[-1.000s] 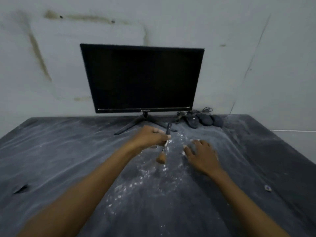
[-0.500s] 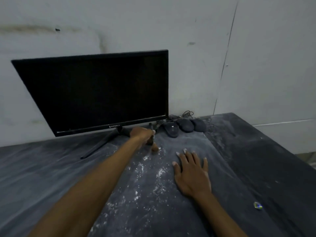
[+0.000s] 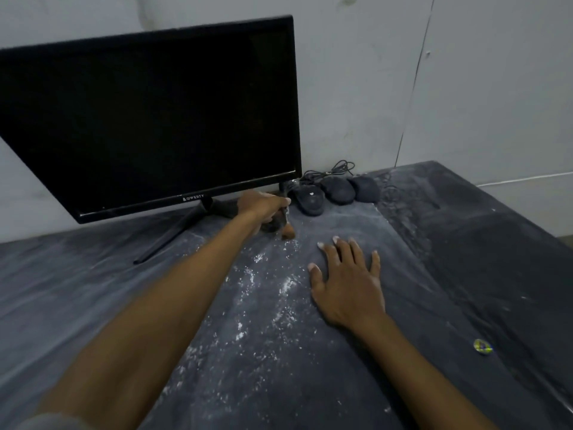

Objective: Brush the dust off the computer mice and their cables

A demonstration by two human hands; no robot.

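Note:
Three dark, dusty computer mice [image 3: 337, 190] lie side by side against the wall, right of the monitor's lower corner. Their black cables [image 3: 339, 167] are tangled behind them. My left hand [image 3: 262, 209] grips a small brush [image 3: 286, 229], whose tan bristles point down at the table just left of the nearest mouse [image 3: 309, 198]. My right hand [image 3: 348, 282] rests flat on the table with its fingers spread, in front of the mice and apart from them.
A black monitor [image 3: 148, 119] on a thin-legged stand [image 3: 173, 235] fills the left. The dark table [image 3: 124, 290] is streaked with white dust, thickest between my arms. A small shiny sticker [image 3: 482, 346] lies at the right. The table's right edge [image 3: 508, 200] drops off.
My left hand has carried the brush away from me to just beside the mice. My right hand has flattened on the table. The view has swung right and closer.

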